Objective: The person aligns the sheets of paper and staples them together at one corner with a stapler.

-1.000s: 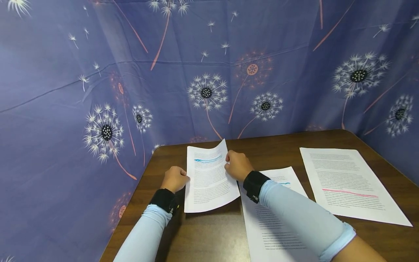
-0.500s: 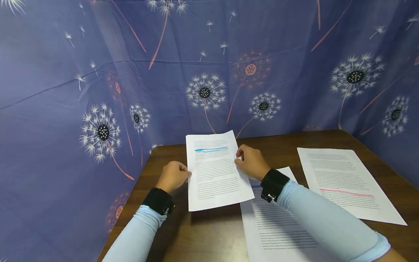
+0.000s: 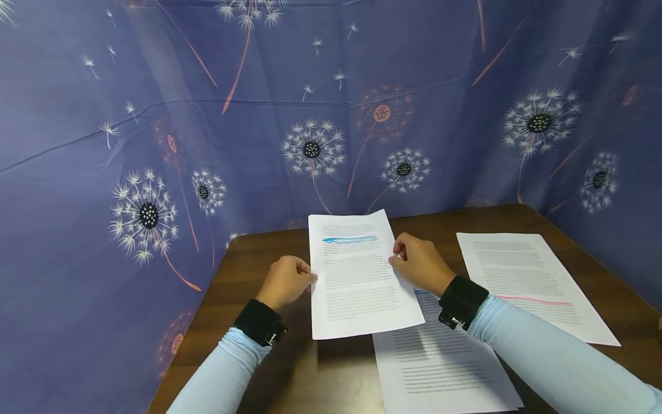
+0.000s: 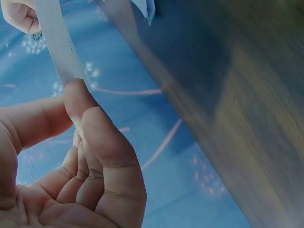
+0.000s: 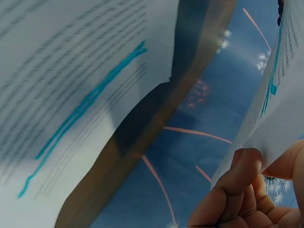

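A printed sheet of paper [image 3: 357, 287] with blue highlighter strokes near its top is held up between both hands, tilted toward the head camera. My left hand [image 3: 285, 283] pinches its left edge between thumb and fingers; the left wrist view shows the thin paper edge [image 4: 59, 47] rising from the fingertips. On the opposite side, my right hand [image 3: 421, 263] pinches the right edge. Below, another printed page [image 3: 439, 368] lies on the table, its upper part hidden by the raised sheet and right hand. Its blue highlighter mark [image 5: 85, 109] shows in the right wrist view.
Farther right, a printed sheet with a pink highlighter line [image 3: 522, 264] lies on the brown wooden table [image 3: 269, 241]. The right forearm covers its lower left part. A blue curtain with dandelion prints [image 3: 248, 172] hangs behind the table.
Both hands have lifted the blue-marked sheet and carried it rightward, so it now overlaps the page below. Its curled right side has straightened. The head view has turned slightly right.
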A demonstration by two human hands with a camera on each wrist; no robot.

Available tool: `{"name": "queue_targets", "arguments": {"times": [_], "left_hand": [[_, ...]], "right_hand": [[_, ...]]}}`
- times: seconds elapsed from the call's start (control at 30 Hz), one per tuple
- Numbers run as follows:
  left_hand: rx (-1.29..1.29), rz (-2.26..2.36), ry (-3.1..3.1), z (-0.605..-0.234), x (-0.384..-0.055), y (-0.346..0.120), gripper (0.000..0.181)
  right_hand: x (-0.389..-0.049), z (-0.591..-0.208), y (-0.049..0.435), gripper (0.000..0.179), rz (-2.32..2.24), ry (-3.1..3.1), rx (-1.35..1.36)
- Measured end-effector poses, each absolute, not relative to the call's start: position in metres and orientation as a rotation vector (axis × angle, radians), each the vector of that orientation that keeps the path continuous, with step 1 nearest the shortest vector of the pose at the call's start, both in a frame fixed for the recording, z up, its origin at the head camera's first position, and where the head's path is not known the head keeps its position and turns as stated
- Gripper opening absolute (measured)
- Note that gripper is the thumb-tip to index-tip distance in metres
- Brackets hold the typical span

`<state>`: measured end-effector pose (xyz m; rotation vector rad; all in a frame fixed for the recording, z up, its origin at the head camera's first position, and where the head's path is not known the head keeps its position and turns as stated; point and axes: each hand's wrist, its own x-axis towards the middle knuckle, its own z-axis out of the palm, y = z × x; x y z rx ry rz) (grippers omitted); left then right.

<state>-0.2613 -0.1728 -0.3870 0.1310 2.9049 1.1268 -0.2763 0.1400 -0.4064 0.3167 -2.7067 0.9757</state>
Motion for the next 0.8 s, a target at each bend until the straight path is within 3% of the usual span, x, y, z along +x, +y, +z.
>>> {"name": "queue_targets", "arguments": {"times": [0.37, 0.8], "left_hand": [[0.329, 1.140, 2.850, -0.405, -0.250, -0.140, 0.010], [0.515, 1.109, 2.792, -0.427, -0.229, -0.105, 0.025]], "right_hand": [[-0.245, -0.418, 0.180, 0.019, 0.797, -2.774, 0.274], [-0.198, -0.438, 0.213, 0.022, 0.626, -2.815, 0.268]]}}
